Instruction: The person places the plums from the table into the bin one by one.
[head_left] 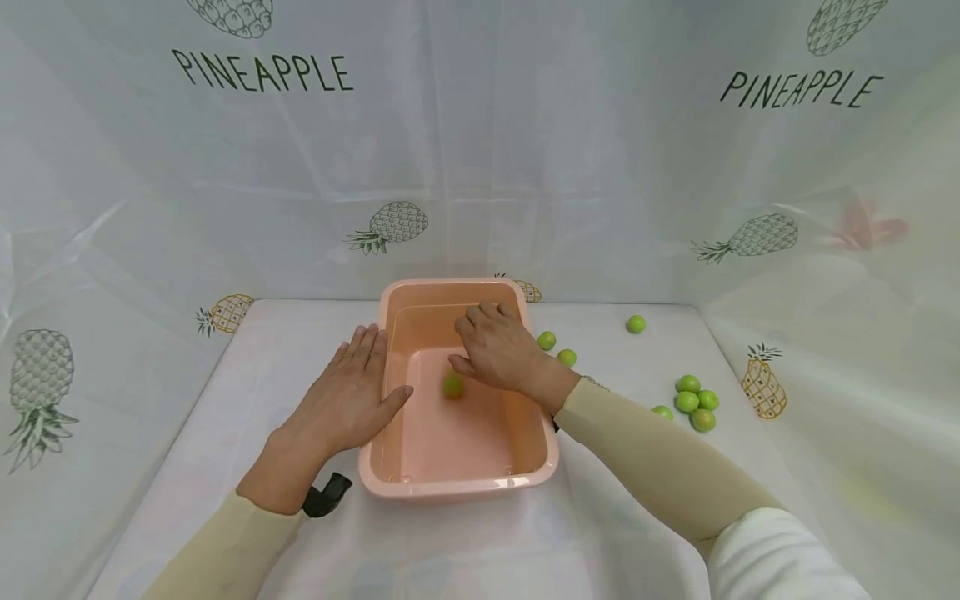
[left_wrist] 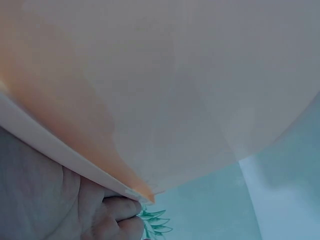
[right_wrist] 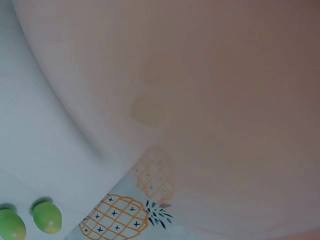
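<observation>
A pink plastic basin (head_left: 459, 485) stands in the middle of the table. My left hand (head_left: 348, 396) lies along its left rim with straight fingers, the thumb reaching over the edge. In the left wrist view, the palm (left_wrist: 40, 195) is right against the basin's rim. Over the basin's right side hangs my right hand (head_left: 498, 346), fingers loosely bent and thumb apart from them; its palm is hidden. Just below that thumb, inside the basin, is a green lime (head_left: 453, 385), slightly blurred. Through the basin wall (right_wrist: 225, 125), the right wrist view shows a faint round shape.
Two limes (head_left: 546, 340) (head_left: 566, 357) lie beside the basin's right wall. Another lime (head_left: 637, 324) sits near the back edge. Farther right is a cluster of several limes (head_left: 686, 402). A pineapple-print sheet (head_left: 480, 150) hangs behind the white-covered table (head_left: 300, 333).
</observation>
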